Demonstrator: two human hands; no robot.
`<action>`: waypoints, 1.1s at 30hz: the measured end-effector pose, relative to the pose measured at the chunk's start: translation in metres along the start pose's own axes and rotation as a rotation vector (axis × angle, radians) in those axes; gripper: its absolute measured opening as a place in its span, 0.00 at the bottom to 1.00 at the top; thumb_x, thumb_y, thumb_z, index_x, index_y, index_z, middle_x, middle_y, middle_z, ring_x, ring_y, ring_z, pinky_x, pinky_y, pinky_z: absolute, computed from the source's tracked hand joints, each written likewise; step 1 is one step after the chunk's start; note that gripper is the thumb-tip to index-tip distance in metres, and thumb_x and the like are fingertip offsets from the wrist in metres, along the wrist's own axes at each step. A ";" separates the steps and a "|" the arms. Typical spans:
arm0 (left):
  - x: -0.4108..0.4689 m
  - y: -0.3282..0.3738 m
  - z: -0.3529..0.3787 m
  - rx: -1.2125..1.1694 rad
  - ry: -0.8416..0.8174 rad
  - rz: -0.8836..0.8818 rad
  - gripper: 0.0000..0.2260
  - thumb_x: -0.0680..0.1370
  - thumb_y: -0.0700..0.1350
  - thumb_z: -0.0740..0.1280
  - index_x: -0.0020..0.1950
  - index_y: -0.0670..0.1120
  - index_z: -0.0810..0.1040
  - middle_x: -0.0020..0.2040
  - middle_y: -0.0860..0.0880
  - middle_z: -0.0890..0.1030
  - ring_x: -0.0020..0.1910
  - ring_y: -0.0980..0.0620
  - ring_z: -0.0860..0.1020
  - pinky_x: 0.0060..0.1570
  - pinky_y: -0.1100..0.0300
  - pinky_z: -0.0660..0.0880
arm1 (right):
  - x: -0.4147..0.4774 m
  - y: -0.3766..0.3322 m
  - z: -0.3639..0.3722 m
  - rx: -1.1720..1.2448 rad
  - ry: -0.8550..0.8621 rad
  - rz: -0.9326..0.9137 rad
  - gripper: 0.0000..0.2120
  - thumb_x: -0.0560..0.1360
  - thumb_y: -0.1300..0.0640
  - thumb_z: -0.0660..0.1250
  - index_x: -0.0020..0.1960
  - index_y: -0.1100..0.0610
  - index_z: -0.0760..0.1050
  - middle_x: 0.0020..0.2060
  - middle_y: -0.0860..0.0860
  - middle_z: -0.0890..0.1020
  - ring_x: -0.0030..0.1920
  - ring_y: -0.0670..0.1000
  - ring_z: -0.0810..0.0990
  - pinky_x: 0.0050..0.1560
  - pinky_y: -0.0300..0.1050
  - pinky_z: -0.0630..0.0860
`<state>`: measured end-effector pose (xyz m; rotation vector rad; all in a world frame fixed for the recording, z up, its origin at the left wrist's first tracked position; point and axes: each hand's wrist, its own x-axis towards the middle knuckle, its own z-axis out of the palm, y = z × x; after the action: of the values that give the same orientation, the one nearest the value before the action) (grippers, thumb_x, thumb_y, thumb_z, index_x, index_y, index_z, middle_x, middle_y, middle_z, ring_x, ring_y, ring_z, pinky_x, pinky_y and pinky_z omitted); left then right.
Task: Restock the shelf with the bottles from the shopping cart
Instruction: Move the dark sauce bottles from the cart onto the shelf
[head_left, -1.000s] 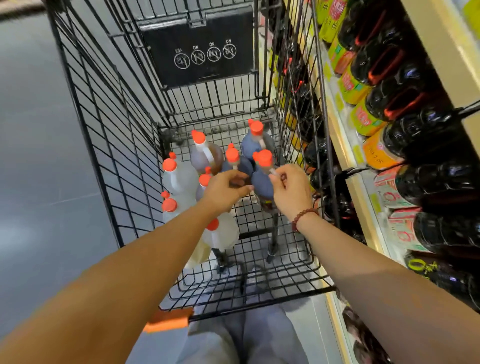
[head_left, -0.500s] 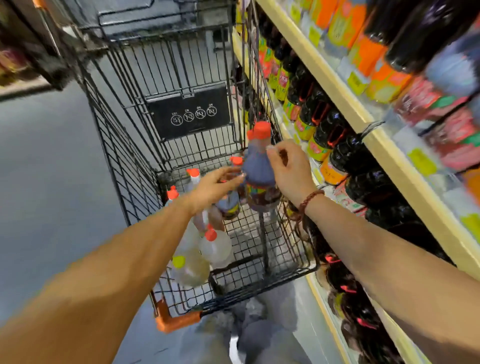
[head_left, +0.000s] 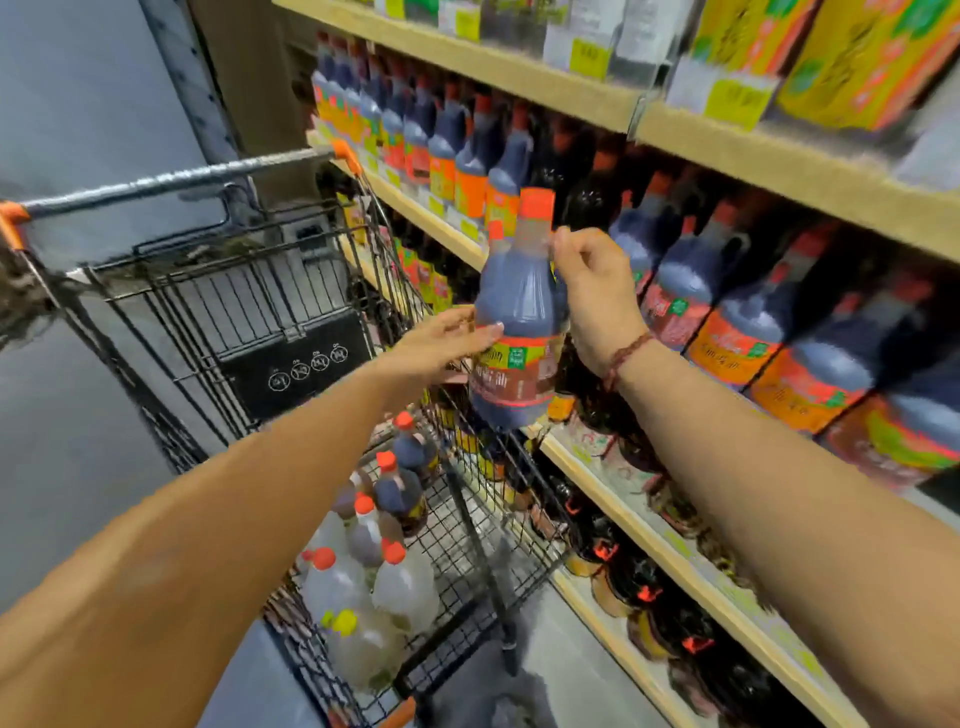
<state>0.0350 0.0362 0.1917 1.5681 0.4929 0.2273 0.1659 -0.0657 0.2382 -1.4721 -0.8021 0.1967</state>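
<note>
The dark sauce bottle (head_left: 519, 296) is mid-frame, in the air btw the shopping cart (head_left: 171, 182) and the shelf (head_left: 587, 452), upright w/ a slight tilt. The right hand (head_left: 597, 296) pinches it near the neck, fingers curled. The left hand (head_left: 441, 343) lies flat-fingered against its label side, steadying. To place it well: bring the left under the base, aim for a gap in the matching row (head_left: 727, 291), label out, and set it down before letting go. More bottles (head_left: 400, 493) wait in the cart, lower centre.
</note>
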 end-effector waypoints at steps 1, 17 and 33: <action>0.001 0.009 0.004 0.004 -0.047 0.015 0.16 0.75 0.54 0.68 0.61 0.56 0.73 0.56 0.57 0.80 0.57 0.57 0.77 0.58 0.51 0.71 | 0.001 -0.009 -0.007 0.022 0.019 -0.007 0.14 0.79 0.58 0.60 0.34 0.55 0.69 0.33 0.49 0.71 0.36 0.44 0.69 0.40 0.38 0.66; 0.008 0.055 0.164 -0.091 -0.475 0.109 0.20 0.67 0.54 0.71 0.58 0.53 0.75 0.54 0.50 0.83 0.57 0.48 0.79 0.62 0.43 0.72 | -0.069 -0.069 -0.172 0.253 0.363 0.105 0.15 0.81 0.59 0.55 0.38 0.61 0.72 0.25 0.50 0.75 0.27 0.45 0.72 0.33 0.38 0.69; -0.019 0.005 0.310 -0.143 -0.540 -0.052 0.28 0.62 0.54 0.77 0.60 0.52 0.75 0.59 0.47 0.81 0.56 0.48 0.79 0.50 0.48 0.77 | -0.170 -0.036 -0.304 -0.270 0.369 0.323 0.06 0.77 0.58 0.64 0.52 0.59 0.75 0.44 0.51 0.80 0.43 0.47 0.77 0.39 0.38 0.74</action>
<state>0.1541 -0.2505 0.1791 1.4020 0.0910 -0.1973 0.2070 -0.4135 0.2420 -1.8239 -0.2958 0.0544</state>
